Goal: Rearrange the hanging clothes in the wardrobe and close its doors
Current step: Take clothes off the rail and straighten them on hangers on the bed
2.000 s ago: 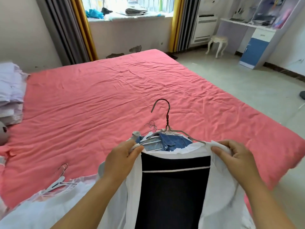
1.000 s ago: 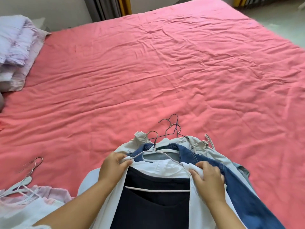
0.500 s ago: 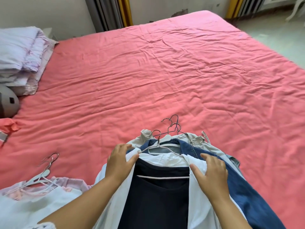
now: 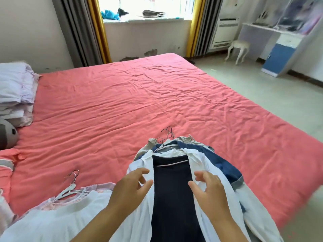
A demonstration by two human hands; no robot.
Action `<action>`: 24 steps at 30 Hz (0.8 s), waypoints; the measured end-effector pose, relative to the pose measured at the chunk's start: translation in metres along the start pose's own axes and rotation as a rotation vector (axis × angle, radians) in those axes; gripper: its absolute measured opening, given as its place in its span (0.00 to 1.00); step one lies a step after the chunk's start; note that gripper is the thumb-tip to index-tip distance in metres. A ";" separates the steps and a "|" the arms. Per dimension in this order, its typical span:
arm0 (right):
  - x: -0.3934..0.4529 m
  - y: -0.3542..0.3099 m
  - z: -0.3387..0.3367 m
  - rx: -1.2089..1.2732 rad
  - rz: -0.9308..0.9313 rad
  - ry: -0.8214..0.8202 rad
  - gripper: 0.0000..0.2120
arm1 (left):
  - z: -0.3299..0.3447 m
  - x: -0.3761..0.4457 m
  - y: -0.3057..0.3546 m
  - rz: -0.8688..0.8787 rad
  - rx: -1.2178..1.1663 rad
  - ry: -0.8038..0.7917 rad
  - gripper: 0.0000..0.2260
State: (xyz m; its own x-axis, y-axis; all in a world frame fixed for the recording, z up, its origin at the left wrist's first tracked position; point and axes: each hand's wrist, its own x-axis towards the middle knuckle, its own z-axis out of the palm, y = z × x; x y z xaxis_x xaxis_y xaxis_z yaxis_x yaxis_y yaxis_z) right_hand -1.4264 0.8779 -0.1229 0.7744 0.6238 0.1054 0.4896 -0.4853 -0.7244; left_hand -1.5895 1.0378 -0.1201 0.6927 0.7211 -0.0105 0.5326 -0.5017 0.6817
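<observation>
- Both hands hover over the pile of clothes at the near edge of the bed [image 4: 157, 102], fingers spread, nothing pinched.
- Left hand [image 4: 130, 188] sits above the left front panel of the white shirt [image 4: 139, 215]; whether it touches the cloth, I cannot tell.
- Right hand [image 4: 208, 193] floats over the right panel, fingers splayed and loose.
- Between the hands runs a dark navy garment [image 4: 172, 198], lying inside the open white shirt.
- Under that, a blue denim piece [image 4: 220, 163] spills out to the right, with a beige garment [image 4: 152, 143] peeking at the top.
- Metal hanger hooks [image 4: 167, 133] bunch together at the collar end, pointing up the bed.
- Off to the left, a second heap: a white top [image 4: 61, 220] on a white hanger [image 4: 67, 188], lying apart from the main pile.
</observation>
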 end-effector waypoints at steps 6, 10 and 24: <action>-0.139 -0.071 -0.023 0.012 0.142 0.115 0.11 | -0.062 -0.083 0.011 0.252 0.066 -0.212 0.12; -0.222 -0.095 -0.031 0.016 0.269 0.183 0.11 | -0.065 -0.132 0.015 0.397 0.078 -0.366 0.13; -0.468 -0.139 -0.036 -0.075 0.592 0.763 0.13 | -0.041 -0.286 0.071 0.952 0.156 -0.812 0.14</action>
State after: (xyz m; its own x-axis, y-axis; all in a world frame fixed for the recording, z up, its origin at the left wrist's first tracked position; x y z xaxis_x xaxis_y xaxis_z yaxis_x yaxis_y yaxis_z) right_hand -1.8426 0.6313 -0.0470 0.9427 -0.2870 0.1701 -0.0600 -0.6474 -0.7598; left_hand -1.7691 0.8156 -0.0389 0.9020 -0.4291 -0.0471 -0.3272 -0.7509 0.5736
